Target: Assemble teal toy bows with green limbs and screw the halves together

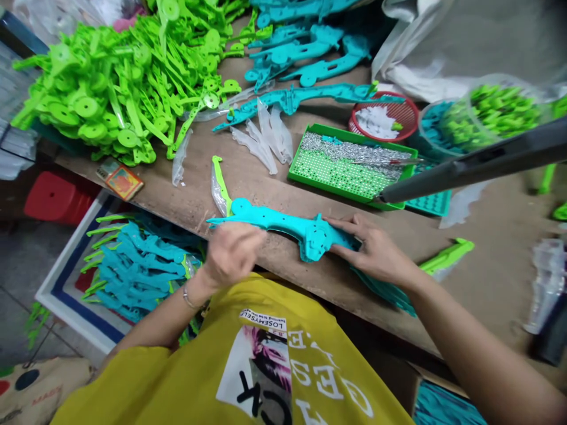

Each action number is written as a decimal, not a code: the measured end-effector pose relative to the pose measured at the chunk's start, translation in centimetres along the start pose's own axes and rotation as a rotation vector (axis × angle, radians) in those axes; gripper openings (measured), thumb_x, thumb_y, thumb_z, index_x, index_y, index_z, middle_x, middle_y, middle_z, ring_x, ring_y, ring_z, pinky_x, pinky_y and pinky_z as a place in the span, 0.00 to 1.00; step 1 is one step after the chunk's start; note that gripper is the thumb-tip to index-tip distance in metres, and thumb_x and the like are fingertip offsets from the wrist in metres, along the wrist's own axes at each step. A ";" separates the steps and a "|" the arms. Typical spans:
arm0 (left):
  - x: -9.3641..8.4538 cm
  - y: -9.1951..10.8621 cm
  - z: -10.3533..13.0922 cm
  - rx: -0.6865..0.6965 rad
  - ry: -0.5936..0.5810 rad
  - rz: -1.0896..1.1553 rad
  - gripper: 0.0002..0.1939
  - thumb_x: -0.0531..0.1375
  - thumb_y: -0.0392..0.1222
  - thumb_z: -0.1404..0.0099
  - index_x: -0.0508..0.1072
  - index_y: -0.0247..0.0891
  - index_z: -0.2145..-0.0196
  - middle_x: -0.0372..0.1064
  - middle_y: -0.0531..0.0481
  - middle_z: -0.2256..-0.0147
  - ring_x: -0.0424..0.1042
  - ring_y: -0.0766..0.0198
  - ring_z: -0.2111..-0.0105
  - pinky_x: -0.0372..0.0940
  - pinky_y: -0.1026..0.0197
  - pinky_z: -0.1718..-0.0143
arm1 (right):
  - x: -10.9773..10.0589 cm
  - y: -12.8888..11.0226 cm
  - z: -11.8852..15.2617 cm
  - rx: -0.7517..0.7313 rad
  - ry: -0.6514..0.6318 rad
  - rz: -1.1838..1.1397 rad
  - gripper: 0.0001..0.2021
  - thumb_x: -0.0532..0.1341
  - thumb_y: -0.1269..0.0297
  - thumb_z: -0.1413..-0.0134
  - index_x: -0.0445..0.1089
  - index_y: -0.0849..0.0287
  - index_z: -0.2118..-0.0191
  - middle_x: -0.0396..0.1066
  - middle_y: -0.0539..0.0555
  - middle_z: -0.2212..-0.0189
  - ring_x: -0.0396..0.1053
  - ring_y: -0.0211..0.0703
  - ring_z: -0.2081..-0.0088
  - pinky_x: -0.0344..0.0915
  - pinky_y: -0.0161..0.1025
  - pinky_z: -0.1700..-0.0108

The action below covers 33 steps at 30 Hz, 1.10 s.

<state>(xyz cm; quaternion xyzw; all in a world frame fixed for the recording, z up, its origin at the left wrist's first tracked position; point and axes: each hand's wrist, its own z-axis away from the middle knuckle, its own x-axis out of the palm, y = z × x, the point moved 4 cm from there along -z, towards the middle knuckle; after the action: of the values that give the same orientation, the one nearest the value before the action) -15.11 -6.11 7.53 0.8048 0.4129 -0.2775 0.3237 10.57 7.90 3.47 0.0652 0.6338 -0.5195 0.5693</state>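
Observation:
A long blue plastic bow-shaped body [287,221] lies along the near edge of the bench. At its left end, a bright green curved arm [222,186] with a clear plastic web sticks out; at the far right, a similar green arm [448,257] angles away. My right hand [372,245] grips the body's right part between thumb and fingers. My left hand [234,251], curled closed and slightly blurred, is just in front of the body's left end. Whatever its fingers hold, if anything, is hidden.
A green tray [295,171] holds small silvery screws, beside a red basket [410,112] of white pieces. A dark grey rod [478,159] slants in from the right. Piles of green arms [128,88] and blue bodies [301,47] lie behind. A crate [66,286] stands lower left.

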 end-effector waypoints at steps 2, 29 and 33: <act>-1.6 -2.9 -0.6 -0.271 -0.127 -0.087 0.20 0.59 0.33 0.38 0.67 0.37 0.47 0.71 0.40 0.52 0.69 0.54 0.50 0.66 0.49 0.48 | 0.0 0.1 0.1 0.004 0.005 -0.001 0.28 0.59 0.50 0.43 0.67 0.55 0.39 0.68 0.60 0.60 0.70 0.57 0.57 0.68 0.53 0.52; -0.9 -4.9 -8.1 -0.193 -0.485 0.115 0.21 0.50 0.32 0.30 0.66 0.39 0.41 0.62 0.40 0.42 0.62 0.56 0.39 0.59 0.48 0.38 | -1.6 -1.5 1.0 -0.061 0.171 0.016 0.31 0.67 0.53 0.49 0.67 0.58 0.40 0.68 0.62 0.51 0.69 0.57 0.50 0.67 0.52 0.47; 6.4 -2.8 -11.8 -0.072 -0.810 0.232 0.23 0.56 0.43 0.30 0.64 0.33 0.41 0.66 0.37 0.44 0.65 0.53 0.42 0.61 0.49 0.41 | -1.5 -4.0 3.8 0.113 0.213 -0.286 0.15 0.63 0.52 0.44 0.76 0.59 0.60 0.75 0.57 0.66 0.71 0.45 0.67 0.69 0.42 0.63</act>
<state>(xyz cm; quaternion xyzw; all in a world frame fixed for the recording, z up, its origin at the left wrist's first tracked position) -12.13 7.07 9.61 0.6602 0.1685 -0.5186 0.5166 10.89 4.13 7.70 0.0610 0.6631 -0.6203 0.4145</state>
